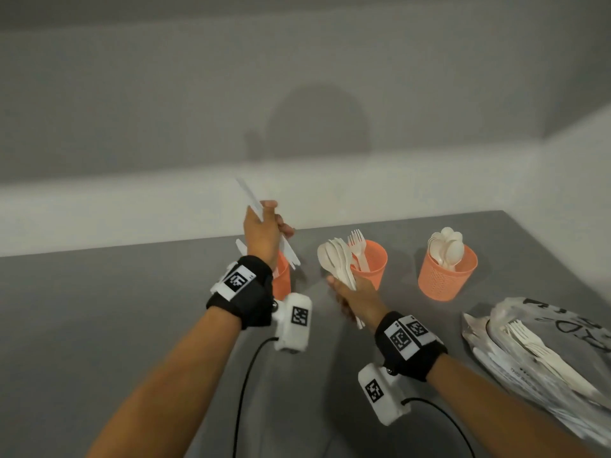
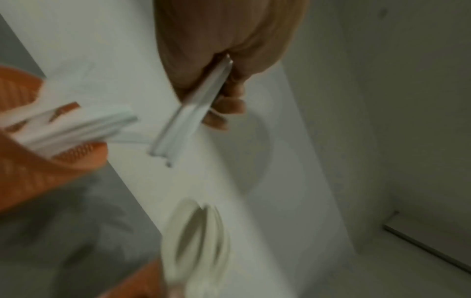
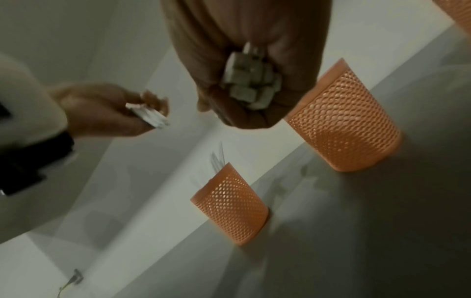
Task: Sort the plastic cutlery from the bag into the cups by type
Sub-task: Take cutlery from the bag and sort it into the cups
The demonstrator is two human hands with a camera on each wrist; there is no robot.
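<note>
My left hand [image 1: 266,226] is raised over the left orange cup [image 1: 282,276] and grips white plastic knives [image 1: 251,200]; in the left wrist view the knife handles [image 2: 183,129] stick out of the fist. That cup holds more knives [image 2: 74,129]. My right hand [image 1: 353,295] grips a bundle of white spoons [image 1: 335,259] in front of the middle orange cup [image 1: 372,264], which holds forks [image 1: 358,247]. Their handle ends [image 3: 251,80] show in the right wrist view. The right orange cup [image 1: 446,276] holds spoons [image 1: 446,246]. The plastic bag [image 1: 542,355] lies at the right with forks [image 1: 535,345] on it.
A grey table [image 1: 132,309] carries everything, and a white wall [image 1: 165,206] rises just behind the cups. Black cables [image 1: 248,368] run from the wrist cameras toward the near edge. The bag reaches the right edge of the head view.
</note>
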